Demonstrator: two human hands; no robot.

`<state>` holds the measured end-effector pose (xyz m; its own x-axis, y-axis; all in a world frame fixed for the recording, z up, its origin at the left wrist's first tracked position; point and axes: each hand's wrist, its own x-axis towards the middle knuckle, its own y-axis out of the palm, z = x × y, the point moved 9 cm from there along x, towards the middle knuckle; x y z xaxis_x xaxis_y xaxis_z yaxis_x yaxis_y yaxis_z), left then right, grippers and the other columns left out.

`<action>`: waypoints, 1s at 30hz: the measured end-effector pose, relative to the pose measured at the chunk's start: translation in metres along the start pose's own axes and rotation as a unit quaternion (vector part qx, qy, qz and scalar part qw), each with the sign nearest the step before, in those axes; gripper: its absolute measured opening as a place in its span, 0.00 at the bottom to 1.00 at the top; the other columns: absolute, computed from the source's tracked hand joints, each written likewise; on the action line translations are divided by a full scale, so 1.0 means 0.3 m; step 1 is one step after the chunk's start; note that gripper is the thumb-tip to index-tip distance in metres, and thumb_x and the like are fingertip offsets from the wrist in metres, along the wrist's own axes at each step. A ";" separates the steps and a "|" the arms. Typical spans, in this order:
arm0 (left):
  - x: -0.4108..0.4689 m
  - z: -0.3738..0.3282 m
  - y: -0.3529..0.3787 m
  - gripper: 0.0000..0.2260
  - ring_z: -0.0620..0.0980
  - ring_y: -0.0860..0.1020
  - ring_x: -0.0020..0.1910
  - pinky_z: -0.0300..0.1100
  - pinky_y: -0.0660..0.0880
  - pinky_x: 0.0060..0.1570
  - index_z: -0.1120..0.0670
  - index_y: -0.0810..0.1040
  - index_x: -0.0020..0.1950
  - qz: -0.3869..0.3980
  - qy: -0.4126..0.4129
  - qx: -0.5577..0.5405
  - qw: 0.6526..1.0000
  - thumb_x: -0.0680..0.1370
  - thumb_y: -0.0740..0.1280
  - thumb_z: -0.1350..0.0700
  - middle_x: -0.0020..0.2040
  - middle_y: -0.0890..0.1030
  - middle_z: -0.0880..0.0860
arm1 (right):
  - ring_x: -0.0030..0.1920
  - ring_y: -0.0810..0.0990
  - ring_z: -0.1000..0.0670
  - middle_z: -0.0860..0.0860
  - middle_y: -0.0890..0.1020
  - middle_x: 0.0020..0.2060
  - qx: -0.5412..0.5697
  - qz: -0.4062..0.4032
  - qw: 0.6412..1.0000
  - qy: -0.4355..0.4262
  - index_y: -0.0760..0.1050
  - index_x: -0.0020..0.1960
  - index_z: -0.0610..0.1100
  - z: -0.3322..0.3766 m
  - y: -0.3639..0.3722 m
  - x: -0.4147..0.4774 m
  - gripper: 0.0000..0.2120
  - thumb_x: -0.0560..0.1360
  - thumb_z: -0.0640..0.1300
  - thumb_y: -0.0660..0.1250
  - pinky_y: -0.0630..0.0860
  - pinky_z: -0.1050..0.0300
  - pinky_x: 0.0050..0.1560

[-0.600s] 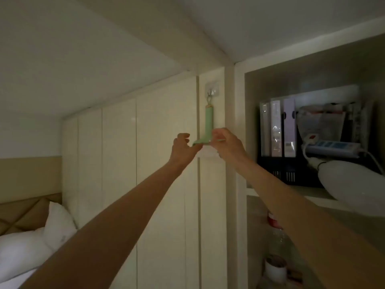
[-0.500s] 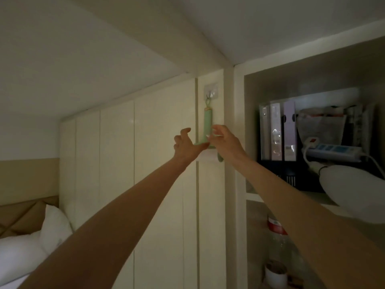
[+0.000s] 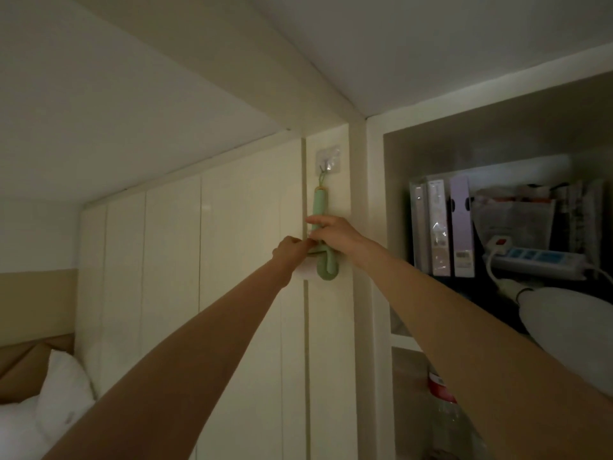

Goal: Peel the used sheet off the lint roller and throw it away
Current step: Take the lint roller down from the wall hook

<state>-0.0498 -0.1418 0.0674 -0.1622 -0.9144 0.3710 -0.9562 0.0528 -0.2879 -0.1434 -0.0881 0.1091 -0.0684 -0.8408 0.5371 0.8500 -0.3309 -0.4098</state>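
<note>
A pale green lint roller point(image 3: 320, 207) hangs by a loop from a clear stick-on hook point(image 3: 327, 159) on a narrow cream wardrobe panel. Its white sticky roll point(image 3: 306, 273) shows at the bottom, beside the handle's green bend. My right hand point(image 3: 335, 232) is wrapped around the handle's middle. My left hand point(image 3: 289, 252) has its fingers pinched together at the top edge of the roll, touching my right fingertips. Whether it holds the sheet's edge is hidden by the fingers.
Glossy cream wardrobe doors point(image 3: 172, 277) run off to the left. An open shelf point(image 3: 404, 338) on the right holds binders point(image 3: 447, 227), a power strip point(image 3: 544, 260) and a white rounded object point(image 3: 570, 330). A red-capped bottle point(image 3: 441, 390) stands below. White pillows point(image 3: 63, 396) lie at lower left.
My left hand's fingers have closed and moved right onto the top of the roll. My right hand has shifted to wrap the handle. The roller now hangs straighter.
</note>
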 end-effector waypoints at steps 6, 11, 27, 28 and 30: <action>0.003 -0.021 -0.043 0.34 0.62 0.67 0.66 0.56 0.69 0.62 0.56 0.60 0.72 -0.061 0.003 -0.050 0.997 0.72 0.63 0.39 0.70 0.61 0.60 | 0.64 0.73 0.47 0.47 0.70 0.69 0.061 -0.004 0.998 -0.027 0.68 0.69 0.50 0.045 -0.017 0.033 0.22 0.76 0.36 0.60 0.67 0.54 0.69; -0.028 -0.035 -0.081 0.37 0.63 0.67 0.67 0.61 0.69 0.63 0.55 0.50 0.74 -0.084 0.017 -0.129 0.988 0.73 0.58 0.36 0.73 0.62 0.61 | 0.67 0.70 0.48 0.47 0.68 0.71 0.060 -0.017 0.995 -0.074 0.65 0.71 0.51 0.145 -0.044 0.066 0.25 0.77 0.33 0.58 0.66 0.59 0.68; -0.543 0.207 -0.134 0.21 0.46 0.82 0.49 0.38 0.80 0.43 0.46 0.72 0.59 0.079 0.095 -0.133 0.983 0.68 0.69 0.44 0.53 0.82 0.49 | 0.60 0.76 0.49 0.49 0.74 0.63 0.301 -0.113 0.944 -0.078 0.63 0.71 0.54 -0.085 -0.001 -0.430 0.27 0.75 0.38 0.64 0.79 0.53 0.54; -0.571 0.236 -0.146 0.20 0.45 0.82 0.49 0.37 0.80 0.43 0.44 0.72 0.57 0.092 0.097 -0.115 0.984 0.66 0.69 0.44 0.53 0.82 0.48 | 0.60 0.77 0.48 0.47 0.74 0.63 0.308 -0.139 0.940 -0.054 0.65 0.70 0.52 -0.144 -0.018 -0.475 0.25 0.75 0.38 0.64 0.80 0.55 0.51; -0.615 0.294 -0.161 0.19 0.42 0.82 0.49 0.35 0.79 0.42 0.41 0.73 0.54 0.113 0.091 -0.099 0.984 0.64 0.69 0.43 0.52 0.82 0.46 | 0.58 0.78 0.48 0.45 0.75 0.62 0.295 -0.132 0.946 -0.013 0.70 0.64 0.52 -0.244 -0.002 -0.554 0.19 0.75 0.38 0.64 0.82 0.59 0.46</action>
<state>0.0478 -0.0109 -0.0650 -0.4004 -0.7838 0.4747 -0.9164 0.3410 -0.2097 -0.1709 0.0204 -0.0339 -0.3129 -0.7488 0.5843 0.9492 -0.2251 0.2200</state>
